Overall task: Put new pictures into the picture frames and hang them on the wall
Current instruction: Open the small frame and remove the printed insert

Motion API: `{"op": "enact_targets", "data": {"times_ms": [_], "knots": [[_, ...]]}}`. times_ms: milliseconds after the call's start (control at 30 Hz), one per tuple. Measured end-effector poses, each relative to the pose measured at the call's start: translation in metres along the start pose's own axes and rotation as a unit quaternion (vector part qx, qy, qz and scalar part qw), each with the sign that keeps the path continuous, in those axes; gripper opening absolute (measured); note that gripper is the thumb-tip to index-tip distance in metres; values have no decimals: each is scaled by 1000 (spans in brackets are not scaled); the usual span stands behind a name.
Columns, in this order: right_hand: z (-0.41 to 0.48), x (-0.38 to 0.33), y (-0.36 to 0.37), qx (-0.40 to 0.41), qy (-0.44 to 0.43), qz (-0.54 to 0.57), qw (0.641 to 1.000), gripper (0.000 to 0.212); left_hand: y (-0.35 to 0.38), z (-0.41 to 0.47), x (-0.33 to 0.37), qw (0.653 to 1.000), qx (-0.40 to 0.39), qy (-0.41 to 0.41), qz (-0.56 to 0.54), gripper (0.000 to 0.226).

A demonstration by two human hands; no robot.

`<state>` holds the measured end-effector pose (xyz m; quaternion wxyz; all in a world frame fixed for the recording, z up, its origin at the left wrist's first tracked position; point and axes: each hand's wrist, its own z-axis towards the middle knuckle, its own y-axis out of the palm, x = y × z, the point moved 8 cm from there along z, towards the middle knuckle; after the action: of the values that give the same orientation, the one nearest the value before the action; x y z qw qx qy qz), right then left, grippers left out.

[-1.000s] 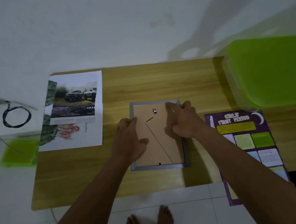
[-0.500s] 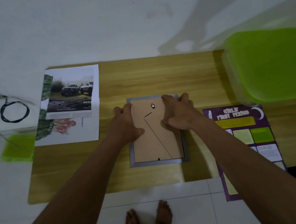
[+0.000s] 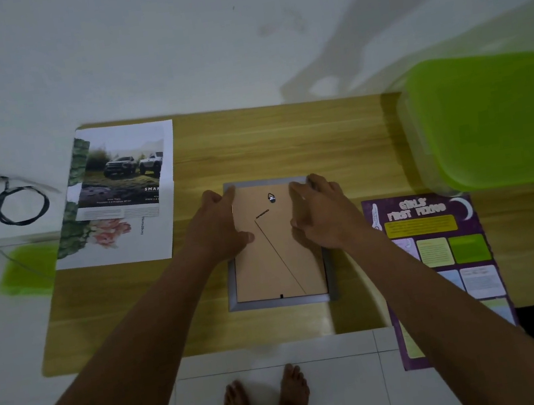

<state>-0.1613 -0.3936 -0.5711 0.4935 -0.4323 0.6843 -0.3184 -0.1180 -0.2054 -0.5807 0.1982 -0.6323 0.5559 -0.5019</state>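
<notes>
The hands are lying apart on the far half of a grey-rimmed rectangular picture frame. The frame is lying face down on the wooden bench, showing its brown card backing board. Left of the left hand, printed paper sheets picturing two cars are waiting. The left hand is pressing flat along the frame's left rim, thumb on the board. The right hand is bending its fingers onto the board's right side; whether it is pinching a clip I cannot tell. Just right of it a purple poster is lying.

The backing probably needs freeing. I would be pinning the rim with one hand, working each clip sideways gently and lifting the board evenly. The frame's long axis is running away from the person, its small metal hanger pointing towards the wall.
</notes>
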Motion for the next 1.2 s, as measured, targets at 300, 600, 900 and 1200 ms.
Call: {"op": "enact_targets", "data": {"times_ms": [300,600,900,1200], "knots": [[-1,-1,4,1,1,-32,999,65,2,-3,2,1000,1,5,7,104],[-82,-56,14,104,-144,-39,983,24,12,-31,17,986,61,94,124,70],[-113,-36,78,20,-173,8,985,26,34,-59,2,990,-44,112,78,90],[-116,-38,76,71,-179,71,979,15,36,-55,-8,982,-113,107,107,125]]}}
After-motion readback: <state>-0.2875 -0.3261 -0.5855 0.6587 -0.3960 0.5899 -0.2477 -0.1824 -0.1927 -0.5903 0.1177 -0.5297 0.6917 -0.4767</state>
